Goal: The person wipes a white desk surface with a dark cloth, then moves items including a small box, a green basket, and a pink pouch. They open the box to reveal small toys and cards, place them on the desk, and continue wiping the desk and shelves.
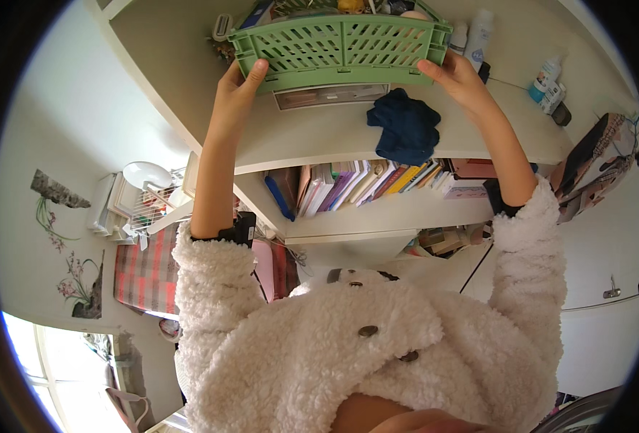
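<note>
A light green plastic crate [341,49] with slotted sides is held up in front of me, over a shelf. Its left end is gripped by my left hand [240,85], thumb on the front face and fingers out of sight behind the corner. My right hand [458,78] closes on the opposite end in the same way. Assorted small items, one of them a yellow thing [351,6], show above the crate's rim. Below it on the shelf lie a crumpled dark blue cloth [405,128] and a shallow clear-fronted drawer box [332,96].
Several bottles, including a white one [480,35] and a blue-and-clear one [545,78], stand right of the crate. A row of upright books [363,180] fills the shelf underneath. A patterned cloth bag [600,162] hangs at the right. A wire rack [155,209] is at the left.
</note>
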Available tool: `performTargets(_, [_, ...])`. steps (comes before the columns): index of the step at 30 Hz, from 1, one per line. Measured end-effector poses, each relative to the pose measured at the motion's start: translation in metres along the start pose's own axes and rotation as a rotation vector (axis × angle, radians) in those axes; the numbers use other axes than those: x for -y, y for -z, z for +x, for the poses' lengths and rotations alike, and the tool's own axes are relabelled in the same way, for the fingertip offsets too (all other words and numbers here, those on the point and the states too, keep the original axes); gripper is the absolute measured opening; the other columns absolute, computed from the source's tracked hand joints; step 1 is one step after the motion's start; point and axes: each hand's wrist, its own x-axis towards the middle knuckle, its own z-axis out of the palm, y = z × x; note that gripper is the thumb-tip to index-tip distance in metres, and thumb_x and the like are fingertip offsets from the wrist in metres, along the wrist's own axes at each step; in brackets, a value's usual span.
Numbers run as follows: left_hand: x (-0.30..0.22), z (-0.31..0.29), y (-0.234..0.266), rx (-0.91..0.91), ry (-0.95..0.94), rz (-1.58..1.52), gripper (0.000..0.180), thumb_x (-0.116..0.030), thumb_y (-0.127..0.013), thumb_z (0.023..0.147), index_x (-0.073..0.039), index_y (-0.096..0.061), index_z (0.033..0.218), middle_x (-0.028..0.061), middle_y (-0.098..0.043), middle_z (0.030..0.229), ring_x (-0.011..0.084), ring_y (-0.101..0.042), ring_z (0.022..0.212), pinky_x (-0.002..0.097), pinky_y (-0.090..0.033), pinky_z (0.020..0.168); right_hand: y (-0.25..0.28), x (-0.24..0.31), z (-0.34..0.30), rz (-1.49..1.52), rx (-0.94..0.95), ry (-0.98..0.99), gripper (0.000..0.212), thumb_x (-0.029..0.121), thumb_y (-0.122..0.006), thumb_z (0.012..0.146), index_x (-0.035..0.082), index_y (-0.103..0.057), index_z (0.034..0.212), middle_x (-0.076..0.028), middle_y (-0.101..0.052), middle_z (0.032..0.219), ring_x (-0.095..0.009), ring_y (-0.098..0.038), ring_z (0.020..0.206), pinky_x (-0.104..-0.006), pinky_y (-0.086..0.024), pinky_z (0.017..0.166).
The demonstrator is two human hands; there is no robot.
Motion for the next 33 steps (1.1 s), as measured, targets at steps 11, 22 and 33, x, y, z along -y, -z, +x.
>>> performTargets(11, [0.024, 0.024, 0.005, -0.01, 0.116, 0.509, 0.061, -0.05, -0.065, 0.088, -0.001, -0.059, 0.122, 0.013, -0.07, 0.103, 0.0193, -0.064, 0.097, 0.0309, -0.047, 0.087, -0.005, -0.036, 0.037, -0.185, 0.14, -0.069, 0.053, 0.044, -0.063, 0.091, -0.001, -0.059, 0.119, -0.01, -0.066, 0.108, -0.016, -0.06, 0.098, -0.0297, -0.045, 0.09])
performTargets(22, [0.056, 0.066, 0.002, -0.077, 0.057, 0.749, 0.062, -0.056, -0.063, 0.086, 0.001, -0.065, 0.11, 0.0191, -0.07, 0.091, 0.0329, -0.068, 0.086, 0.0374, -0.051, 0.078, -0.008, -0.06, 0.08, -0.547, 0.138, -0.13, 0.056, 0.055, -0.054, 0.092, 0.003, -0.065, 0.109, -0.013, -0.068, 0.088, -0.021, -0.064, 0.084, -0.0325, -0.049, 0.077])
performTargets(33, [0.068, 0.069, -0.004, -0.155, 0.04, 0.767, 0.056, -0.054, -0.063, 0.086, 0.0, -0.068, 0.1, 0.0178, -0.07, 0.087, 0.0329, -0.067, 0.083, 0.0382, -0.05, 0.076, -0.023, -0.076, 0.087, -0.294, 0.037, -0.022, 0.05, 0.048, -0.056, 0.093, 0.003, -0.063, 0.111, -0.013, -0.068, 0.091, -0.025, -0.064, 0.085, -0.0346, -0.048, 0.076])
